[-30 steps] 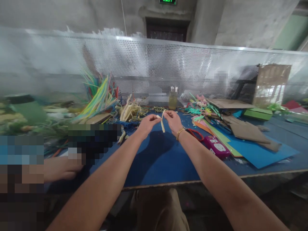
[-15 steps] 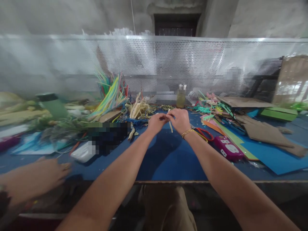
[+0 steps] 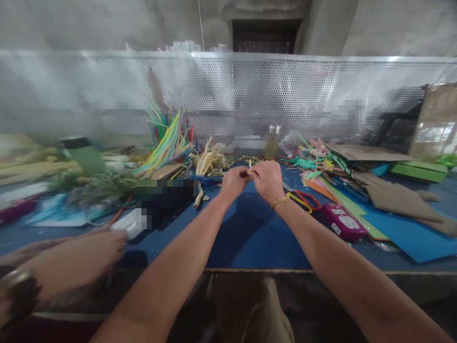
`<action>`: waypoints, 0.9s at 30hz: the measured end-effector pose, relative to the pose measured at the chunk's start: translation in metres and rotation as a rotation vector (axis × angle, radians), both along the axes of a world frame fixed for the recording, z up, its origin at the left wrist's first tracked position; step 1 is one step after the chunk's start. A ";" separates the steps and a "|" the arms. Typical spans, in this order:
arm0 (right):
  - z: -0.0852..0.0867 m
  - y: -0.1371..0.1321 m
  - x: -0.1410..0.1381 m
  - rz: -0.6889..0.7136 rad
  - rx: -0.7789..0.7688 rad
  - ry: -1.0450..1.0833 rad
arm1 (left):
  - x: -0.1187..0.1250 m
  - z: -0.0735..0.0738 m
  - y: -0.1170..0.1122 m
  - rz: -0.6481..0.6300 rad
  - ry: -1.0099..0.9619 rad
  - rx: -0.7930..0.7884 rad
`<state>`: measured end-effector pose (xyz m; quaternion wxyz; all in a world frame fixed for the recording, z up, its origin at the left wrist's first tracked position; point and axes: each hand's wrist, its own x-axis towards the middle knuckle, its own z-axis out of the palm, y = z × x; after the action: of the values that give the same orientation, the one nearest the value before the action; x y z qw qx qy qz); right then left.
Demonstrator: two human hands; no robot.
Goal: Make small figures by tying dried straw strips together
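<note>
Above the middle of the blue table (image 3: pixel 257 243), my left hand (image 3: pixel 233 182) and my right hand (image 3: pixel 267 180) meet at the fingertips. Both are closed in a pinch on a thin pale strip (image 3: pixel 250 163); only a small end of it shows above the fingers, and the rest is hidden. A gold bracelet (image 3: pixel 279 200) circles my right wrist. Just beyond my left hand lies a tuft of pale dried strips (image 3: pixel 208 161). Scissors with red and yellow handles (image 3: pixel 310 202) lie beside my right wrist.
A co-worker's hand (image 3: pixel 76 255) reaches in at the left. Coloured stems (image 3: pixel 169 143), a green bottle (image 3: pixel 84 156) and dried greenery stand left. A glass bottle (image 3: pixel 272 143) is at the back. On the right lie a purple case (image 3: pixel 343 221), blue sheets (image 3: pixel 410 238) and cardboard (image 3: pixel 400 197).
The strip that hung down between my hands no longer shows below the fingers. My hands stay together. The co-worker's hand at the left has moved to the right, and a second hand shows behind it.
</note>
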<state>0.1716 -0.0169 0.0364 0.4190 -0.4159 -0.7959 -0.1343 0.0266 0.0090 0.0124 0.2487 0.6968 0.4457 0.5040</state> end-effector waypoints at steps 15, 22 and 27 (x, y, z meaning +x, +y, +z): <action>-0.015 0.032 0.019 0.062 -0.432 0.295 | 0.002 0.001 0.006 -0.154 -0.427 0.039; 0.003 0.022 0.036 -0.116 -0.137 0.059 | -0.006 0.003 0.007 0.016 -0.444 -0.088; 0.005 0.019 0.037 -0.130 -0.048 -0.094 | -0.006 0.009 0.001 -0.027 -0.366 -0.290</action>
<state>0.2086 0.0022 0.0410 0.3614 -0.4697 -0.7891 -0.1613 0.0208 0.0102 0.0213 0.4294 0.5567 0.4515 0.5494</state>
